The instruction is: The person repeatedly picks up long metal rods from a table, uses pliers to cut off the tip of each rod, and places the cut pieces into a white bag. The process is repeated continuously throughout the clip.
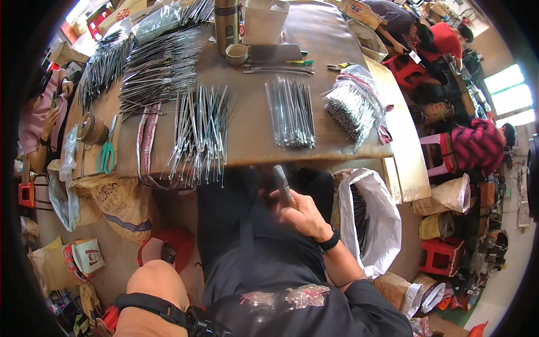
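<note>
My right hand, with a black band at its wrist, is closed round a short hand tool. The tool has a flat grey metal end pointing up toward the table edge; blur hides its exact kind. It is held over my dark-clothed lap. My left hand does not show. On the table in front lie thin metal rods in a loose fanned pile, their tips over the edge. A neater flat row of rods is to its right, and farther right a bagged bundle of rods in clear plastic.
Large rod heaps cover the table's back left. A steel flask, a cup and a dark flat case stand farther back. Teal scissors lie at left. A white sack stands beside my right arm. Other people sit at both sides.
</note>
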### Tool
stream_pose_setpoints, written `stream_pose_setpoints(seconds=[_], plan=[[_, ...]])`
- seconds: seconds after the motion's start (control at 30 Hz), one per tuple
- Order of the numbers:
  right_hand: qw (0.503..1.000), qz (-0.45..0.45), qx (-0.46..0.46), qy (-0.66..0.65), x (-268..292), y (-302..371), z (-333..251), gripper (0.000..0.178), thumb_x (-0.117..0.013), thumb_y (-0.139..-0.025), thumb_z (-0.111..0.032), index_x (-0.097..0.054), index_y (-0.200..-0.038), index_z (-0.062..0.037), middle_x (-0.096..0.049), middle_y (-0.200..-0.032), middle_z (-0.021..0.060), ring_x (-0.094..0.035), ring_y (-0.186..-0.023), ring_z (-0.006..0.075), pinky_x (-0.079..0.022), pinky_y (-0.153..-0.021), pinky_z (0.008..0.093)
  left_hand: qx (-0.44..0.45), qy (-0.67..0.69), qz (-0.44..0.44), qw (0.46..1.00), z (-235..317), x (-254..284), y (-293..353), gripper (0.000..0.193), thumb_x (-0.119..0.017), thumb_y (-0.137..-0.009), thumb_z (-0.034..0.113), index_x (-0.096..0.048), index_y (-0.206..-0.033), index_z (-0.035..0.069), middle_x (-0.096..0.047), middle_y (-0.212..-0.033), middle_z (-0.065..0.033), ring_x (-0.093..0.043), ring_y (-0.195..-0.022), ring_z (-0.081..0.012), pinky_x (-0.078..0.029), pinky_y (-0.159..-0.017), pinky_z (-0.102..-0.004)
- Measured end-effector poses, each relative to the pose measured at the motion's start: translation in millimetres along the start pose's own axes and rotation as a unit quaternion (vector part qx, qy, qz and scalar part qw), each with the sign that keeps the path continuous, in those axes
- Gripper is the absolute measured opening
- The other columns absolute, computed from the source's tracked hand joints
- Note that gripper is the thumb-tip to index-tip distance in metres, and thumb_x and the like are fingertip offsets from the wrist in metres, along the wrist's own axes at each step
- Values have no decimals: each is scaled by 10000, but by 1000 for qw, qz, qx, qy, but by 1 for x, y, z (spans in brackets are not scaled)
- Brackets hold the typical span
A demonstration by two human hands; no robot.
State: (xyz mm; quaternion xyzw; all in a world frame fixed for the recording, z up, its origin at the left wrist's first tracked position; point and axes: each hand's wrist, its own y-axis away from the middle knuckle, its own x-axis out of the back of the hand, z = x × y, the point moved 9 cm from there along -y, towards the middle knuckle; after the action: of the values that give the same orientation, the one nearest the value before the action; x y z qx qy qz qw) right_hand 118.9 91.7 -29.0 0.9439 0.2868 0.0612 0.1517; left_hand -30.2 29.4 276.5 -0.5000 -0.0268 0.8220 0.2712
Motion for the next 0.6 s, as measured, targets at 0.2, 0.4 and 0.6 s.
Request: stream_pose_setpoints(seconds=[0.2, 0.4, 0.6], plan=[[1000, 7, 11, -14, 0, 3, 2, 296, -493, -830, -83, -572, -1092, 30, -559, -748, 26, -540, -633, 94, -474, -614, 246, -4, 10, -14, 1000, -1, -1, -1, 234, -459, -975, 161, -652, -944, 31, -608, -803, -97, -534, -665, -178, -415, -640, -311], [1000, 0, 9, -27, 0, 4, 6, 302, -503, -838, -71, -557, -1117, 29, -560, -762, 27, -540, -640, 94, -473, -616, 247, -7, 23, -27, 999, -3, 0, -2, 234, -465, -973, 163, -654, -947, 27, -611, -808, -98, -534, -664, -179, -417, -641, -310], [999, -6, 2, -37, -1, 4, 11, 306, -501, -843, -59, -549, -1133, 28, -558, -765, 27, -537, -640, 95, -469, -615, 249, -3, 29, -37, 999, -5, 0, -5, 233, -471, -971, 165, -655, -950, 24, -613, -812, -100, -534, -663, -180, -418, -643, -309]])
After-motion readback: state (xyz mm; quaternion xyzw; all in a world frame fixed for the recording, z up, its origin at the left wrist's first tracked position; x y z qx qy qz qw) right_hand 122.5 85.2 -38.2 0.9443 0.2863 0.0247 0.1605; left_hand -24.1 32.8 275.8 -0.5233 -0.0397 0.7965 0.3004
